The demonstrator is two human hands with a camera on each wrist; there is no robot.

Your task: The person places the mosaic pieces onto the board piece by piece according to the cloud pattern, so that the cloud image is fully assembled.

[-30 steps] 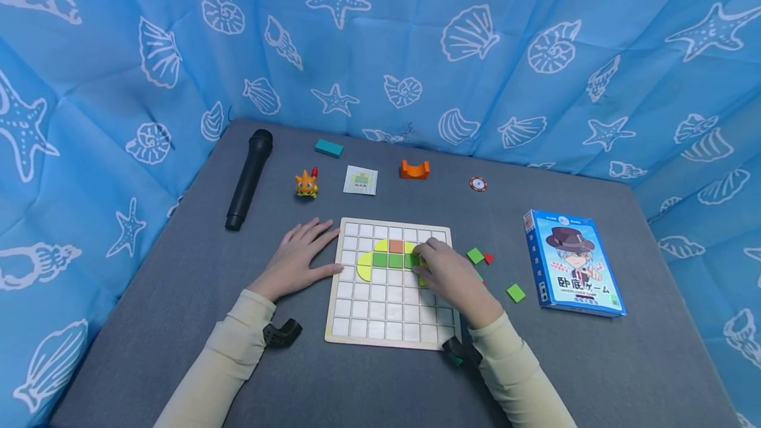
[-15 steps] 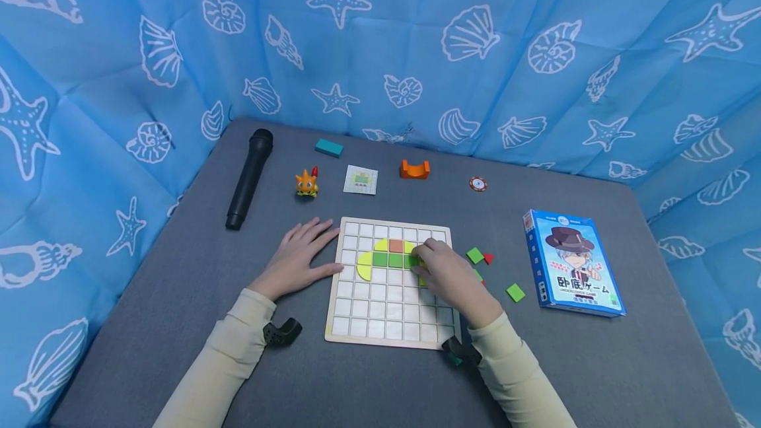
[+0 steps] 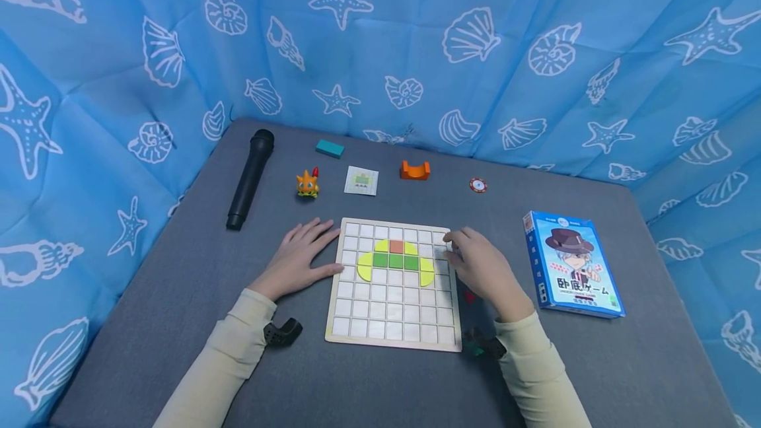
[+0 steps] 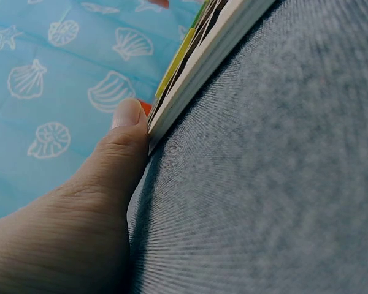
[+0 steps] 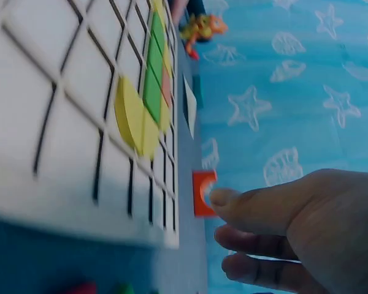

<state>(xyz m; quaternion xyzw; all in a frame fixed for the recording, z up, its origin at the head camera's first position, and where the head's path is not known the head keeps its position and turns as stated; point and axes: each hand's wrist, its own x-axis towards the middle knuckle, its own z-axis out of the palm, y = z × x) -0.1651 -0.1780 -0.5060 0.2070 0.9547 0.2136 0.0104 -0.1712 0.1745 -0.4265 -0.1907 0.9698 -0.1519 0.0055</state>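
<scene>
A light wooden grid board (image 3: 357, 330) lies on the grey table. On it are a salmon square (image 3: 396, 247), a row of green squares (image 3: 395, 261) and yellow rounded pieces (image 3: 364, 267) on both sides. My left hand (image 3: 300, 259) rests flat left of the board, fingers spread, its thumb (image 4: 127, 116) against the board's edge. My right hand (image 3: 484, 269) hovers over the board's right edge with fingers loosely bent. In the right wrist view its thumb (image 5: 251, 205) and fingers stand apart, holding nothing. A red piece (image 3: 469, 296) shows beside it; the hand and forearm hide the loose green squares.
Behind the board lie a pattern card (image 3: 361, 181), an orange arch block (image 3: 415, 170), a teal block (image 3: 329, 148), a small orange figure (image 3: 307, 184) and a poker chip (image 3: 478, 185). A black microphone (image 3: 250, 180) lies left, a blue game box (image 3: 575, 264) right.
My right hand has left the green row and moved right to the board's edge, uncovering the right-hand yellow pieces and covering the loose green squares. The left hand has stayed put.
</scene>
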